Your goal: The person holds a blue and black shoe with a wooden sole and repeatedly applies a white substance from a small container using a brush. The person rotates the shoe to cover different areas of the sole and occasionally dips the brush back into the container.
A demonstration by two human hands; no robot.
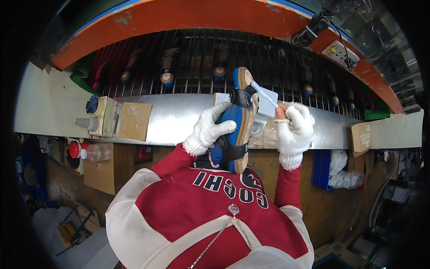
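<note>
My left hand (pixel 207 130), in a white knit glove, grips a blue shoe last (pixel 229 117) from its left side. The last is tilted up on end, with a tan insole (pixel 253 110) facing right. Wide black straps (pixel 241 97) wrap the last and lap onto the insole's edge. My right hand (pixel 294 130), gloved with bare fingertips showing, pinches a slim white brush (pixel 267 94). The brush's far end meets the insole beside the upper strap; its bristles cannot be made out. Behind the brush stands a whitish plastic container (pixel 268 107), partly hidden.
A metal ledge (pixel 174 119) runs ahead of me, carrying a flat cardboard piece (pixel 135 121). Beyond it, several lasts (pixel 167 78) rest on a conveyor of metal rods (pixel 192 67) under an orange frame (pixel 179 15). Bottles (pixel 99 152) stand at left; a blue crate (pixel 321 168) sits lower right.
</note>
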